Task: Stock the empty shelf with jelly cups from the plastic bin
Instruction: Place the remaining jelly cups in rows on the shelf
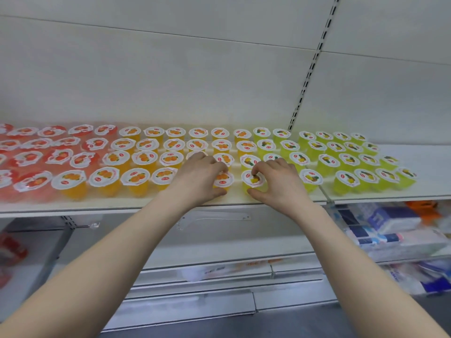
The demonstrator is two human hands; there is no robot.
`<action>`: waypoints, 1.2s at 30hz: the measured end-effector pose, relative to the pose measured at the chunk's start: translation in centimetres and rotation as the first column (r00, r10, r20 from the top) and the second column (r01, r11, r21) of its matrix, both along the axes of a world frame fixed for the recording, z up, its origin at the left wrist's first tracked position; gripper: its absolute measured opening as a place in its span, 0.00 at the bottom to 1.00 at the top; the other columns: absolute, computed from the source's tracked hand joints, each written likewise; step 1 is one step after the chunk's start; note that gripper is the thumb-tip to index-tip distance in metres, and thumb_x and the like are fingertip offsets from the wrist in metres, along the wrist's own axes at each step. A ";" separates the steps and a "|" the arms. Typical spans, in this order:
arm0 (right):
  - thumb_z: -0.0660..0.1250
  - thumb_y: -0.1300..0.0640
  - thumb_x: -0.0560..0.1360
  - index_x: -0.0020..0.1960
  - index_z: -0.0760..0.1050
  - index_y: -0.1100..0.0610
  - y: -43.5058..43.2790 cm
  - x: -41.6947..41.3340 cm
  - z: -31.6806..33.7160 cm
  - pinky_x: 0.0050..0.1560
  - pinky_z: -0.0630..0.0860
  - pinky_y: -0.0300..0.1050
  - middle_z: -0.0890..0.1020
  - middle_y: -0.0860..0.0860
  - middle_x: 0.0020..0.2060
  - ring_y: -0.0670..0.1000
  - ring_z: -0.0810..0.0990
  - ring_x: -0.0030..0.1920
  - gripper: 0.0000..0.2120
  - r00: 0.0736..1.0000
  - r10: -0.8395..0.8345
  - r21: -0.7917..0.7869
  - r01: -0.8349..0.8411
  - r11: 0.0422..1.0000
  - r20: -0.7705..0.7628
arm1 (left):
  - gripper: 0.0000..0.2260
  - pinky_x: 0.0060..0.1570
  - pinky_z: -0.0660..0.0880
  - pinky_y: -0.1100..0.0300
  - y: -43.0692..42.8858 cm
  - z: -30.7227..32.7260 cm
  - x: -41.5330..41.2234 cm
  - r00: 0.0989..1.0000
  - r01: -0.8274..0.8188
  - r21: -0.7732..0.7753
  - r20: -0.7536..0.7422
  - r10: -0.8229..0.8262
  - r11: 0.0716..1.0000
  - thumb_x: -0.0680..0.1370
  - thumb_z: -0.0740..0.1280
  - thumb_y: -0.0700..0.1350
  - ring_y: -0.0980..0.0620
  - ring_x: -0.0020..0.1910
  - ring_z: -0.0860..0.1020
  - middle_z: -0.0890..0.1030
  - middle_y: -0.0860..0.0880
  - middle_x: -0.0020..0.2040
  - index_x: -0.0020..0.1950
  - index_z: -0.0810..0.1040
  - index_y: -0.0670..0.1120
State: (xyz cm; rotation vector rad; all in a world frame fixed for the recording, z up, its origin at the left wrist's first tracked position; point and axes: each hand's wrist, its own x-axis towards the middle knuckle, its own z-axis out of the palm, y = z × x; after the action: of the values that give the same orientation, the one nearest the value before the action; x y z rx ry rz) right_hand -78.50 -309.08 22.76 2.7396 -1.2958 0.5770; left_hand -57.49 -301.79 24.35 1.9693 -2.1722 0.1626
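A white shelf (244,200) carries rows of jelly cups with white foil lids: red cups (31,181) at the left, orange cups (136,178) in the middle, yellow-green cups (346,179) at the right. My left hand (195,178) grips an orange cup (223,180) in the front row, thumb below and fingers over its lid. Beside it, my right hand (278,181) pinches a yellow cup (253,179) in the front row. A small gap separates the two cups. The plastic bin is out of view.
The white back panel rises behind the cups, with a slotted upright (310,67) at the right. Below the shelf lie lower shelves: blue and white packages (390,223) at the right, a red package (9,250) at the far left.
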 end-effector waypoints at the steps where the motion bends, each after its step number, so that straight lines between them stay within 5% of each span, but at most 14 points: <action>1: 0.71 0.43 0.67 0.52 0.74 0.49 0.0 -0.1 0.0 0.54 0.68 0.52 0.79 0.48 0.48 0.55 0.72 0.55 0.18 1.000 -0.002 0.001 0.002 1.000 -0.002 | 0.24 0.59 0.68 0.56 0.0 -0.2 -0.2 1.000 -0.009 -0.003 -0.024 0.009 1.000 0.72 0.69 0.60 0.48 0.61 0.70 0.77 0.51 0.61 0.66 0.74 0.54; 8: 0.69 0.38 0.68 0.55 0.73 0.48 -0.2 -0.7 0.3 0.57 0.67 0.52 0.78 0.47 0.53 0.54 0.71 0.59 0.21 0.999 0.043 0.038 -0.042 0.998 -0.033 | 0.23 0.59 0.70 0.54 0.3 -1.1 -1.2 0.991 -0.091 -0.045 -0.106 0.086 0.995 0.71 0.71 0.61 0.48 0.62 0.69 0.77 0.51 0.59 0.63 0.75 0.53; 12: 0.57 0.29 0.69 0.57 0.77 0.48 -0.6 -0.5 0.6 0.60 0.69 0.53 0.79 0.47 0.56 0.53 0.72 0.61 0.28 0.995 0.073 0.037 -0.076 0.996 0.070 | 0.25 0.60 0.68 0.54 1.1 -1.2 -1.2 0.994 -0.096 -0.086 -0.068 0.091 0.992 0.70 0.72 0.61 0.47 0.62 0.70 0.77 0.49 0.60 0.63 0.75 0.52; 17: 0.54 0.37 0.75 0.56 0.79 0.52 -1.8 0.7 1.6 0.57 0.71 0.55 0.81 0.51 0.54 0.57 0.75 0.58 0.25 0.975 0.102 -0.001 -0.103 0.995 0.198 | 0.32 0.64 0.67 0.50 2.8 -1.0 -0.3 0.988 -0.153 -0.148 -0.050 0.147 0.977 0.68 0.75 0.59 0.43 0.65 0.70 0.75 0.46 0.65 0.68 0.73 0.50; 25: 0.67 0.41 0.74 0.60 0.77 0.52 0.5 7.7 1.7 0.60 0.68 0.55 0.80 0.51 0.58 0.57 0.73 0.62 0.20 0.957 0.277 -0.012 -0.277 0.961 0.083 | 0.31 0.64 0.67 0.49 7.4 -0.6 6.2 0.933 -0.360 -0.143 -0.060 0.355 0.922 0.68 0.75 0.58 0.42 0.65 0.70 0.75 0.44 0.64 0.68 0.73 0.50; 31: 0.65 0.35 0.71 0.56 0.75 0.48 2.1 11.5 1.3 0.60 0.64 0.53 0.80 0.47 0.55 0.54 0.71 0.61 0.22 0.960 0.251 -0.028 -0.256 0.966 -0.121 | 0.22 0.61 0.68 0.53 7.2 -1.4 8.1 0.944 -0.330 -0.113 -0.054 0.326 0.937 0.71 0.72 0.59 0.45 0.61 0.71 0.79 0.49 0.58 0.61 0.77 0.51; 36: 0.67 0.39 0.72 0.55 0.74 0.48 2.5 11.9 1.3 0.58 0.63 0.50 0.79 0.47 0.53 0.53 0.70 0.60 0.17 0.971 0.210 0.029 -0.208 0.978 -0.111 | 0.20 0.56 0.69 0.55 7.0 -1.7 8.9 0.955 -0.290 -0.123 -0.107 0.278 0.949 0.72 0.71 0.57 0.46 0.59 0.72 0.80 0.50 0.56 0.60 0.77 0.50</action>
State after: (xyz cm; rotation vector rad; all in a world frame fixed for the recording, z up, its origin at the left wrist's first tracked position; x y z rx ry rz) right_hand -66.64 -306.59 24.10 2.8965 -0.9998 0.4169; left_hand -48.60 -294.84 22.61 2.1557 -1.7637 0.2561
